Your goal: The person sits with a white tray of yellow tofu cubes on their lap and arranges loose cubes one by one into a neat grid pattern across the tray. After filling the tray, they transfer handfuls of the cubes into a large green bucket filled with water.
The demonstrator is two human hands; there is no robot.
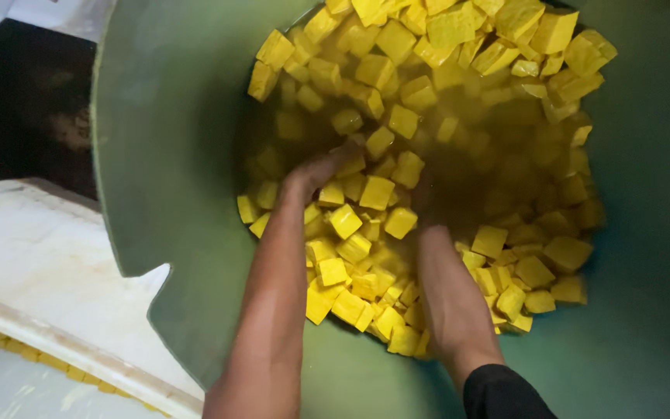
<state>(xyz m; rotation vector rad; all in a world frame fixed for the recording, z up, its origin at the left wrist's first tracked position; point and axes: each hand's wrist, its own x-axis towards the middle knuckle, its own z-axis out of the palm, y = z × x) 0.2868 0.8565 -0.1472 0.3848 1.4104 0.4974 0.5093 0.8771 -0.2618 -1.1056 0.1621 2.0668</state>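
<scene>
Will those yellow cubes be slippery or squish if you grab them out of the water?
The yellow cubes look wet and float in murky liquid inside the green tub, so they are probably slippery. Floating suggests they are light. Their edges look soft, so squeezing might crumble them. Both the left hand and right hand dip in among them.

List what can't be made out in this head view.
- Left hand fingers: sunk among the yellow cubes.
- Right hand: under dark liquid, grip unreadable.
- Green tub: its bottom is covered by cubes, its rim cut by the frame edges.
- White tray: cut by the left edge.
</scene>
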